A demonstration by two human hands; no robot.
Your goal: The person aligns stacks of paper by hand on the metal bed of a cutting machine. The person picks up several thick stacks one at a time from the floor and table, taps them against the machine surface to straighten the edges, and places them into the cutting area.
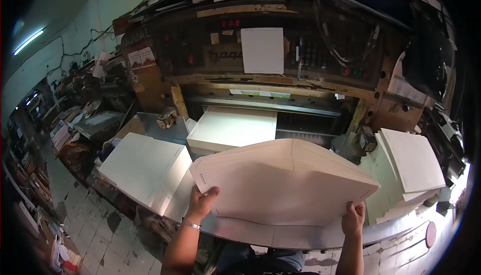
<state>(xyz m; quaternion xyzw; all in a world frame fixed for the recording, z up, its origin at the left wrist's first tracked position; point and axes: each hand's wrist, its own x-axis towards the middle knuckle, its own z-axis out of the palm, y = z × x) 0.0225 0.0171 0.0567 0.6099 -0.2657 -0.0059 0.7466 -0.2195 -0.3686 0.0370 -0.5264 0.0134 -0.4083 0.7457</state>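
White paper fills most of what we see: a thick sheaf of large sheets (285, 182) is lifted above the metal counter (280, 235), bowed upward in the middle so that its top edge arches and its near edge sags between our two hands. Our left hand (202, 203) is closed on the sheaf's lower left corner, thumb on top of the sheets and fingers hidden beneath; a thin metal bracelet (191, 224) circles that wrist. Our right hand (353, 218) grips the lower right edge, fingers curled over the paper's rim, thumb out of sight behind it.

Beyond the sheaf, a squared stack of white sheets (233, 128) sits on the bed of a big, worn paper-cutting machine (280, 54), pushed in under its long steel blade bar (265, 104). A single white sheet (262, 50) is stuck to the machine's front panel among the buttons and lights.

To our left lies another broad pile of white sheets (145, 170), its near corner hanging past the counter's edge above the tiled floor (95, 220). To our right, a loosely fanned heap of sheets (408, 167) rests on the counter. Cluttered shelves (65, 119) run along the left wall.
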